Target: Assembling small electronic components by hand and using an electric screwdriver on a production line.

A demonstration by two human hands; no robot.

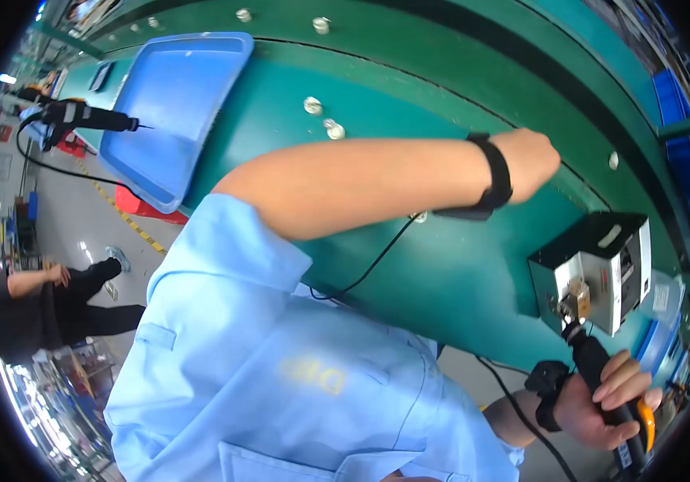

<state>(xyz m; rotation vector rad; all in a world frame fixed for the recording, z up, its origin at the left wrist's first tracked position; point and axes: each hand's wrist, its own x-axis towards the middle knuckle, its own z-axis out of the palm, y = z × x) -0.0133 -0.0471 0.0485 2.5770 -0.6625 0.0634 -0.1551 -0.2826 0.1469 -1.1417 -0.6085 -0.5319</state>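
so far the driving looks under way rather than finished: the right hand [606, 402] has its fingers [622, 377] wrapped tight around the black electric screwdriver [594, 365], whose tip sits against the brass-coloured fitting [575, 299] on the face of the small metal box [602, 269], so by my reading a fastener is being worked there and the box has not been passed on. the box stands on the green surface [441, 273] at the person's right, just beside that hand; it is a grey-white housing with a dark top and a pale label on it, and its front shows darker parts that are too small to make out. the left hand [531, 161] reaches across the surface, well apart from the box, with a black wrist strap [496, 173] and a thin cord trailing from it; its fingers look curled, but whether they grasp anything cannot be told. a few loose round metal pieces [322, 116] lie on the surface farther off, a blue tray [170, 104] sits at the far left, and another black driver [88, 118] hangs beside it.
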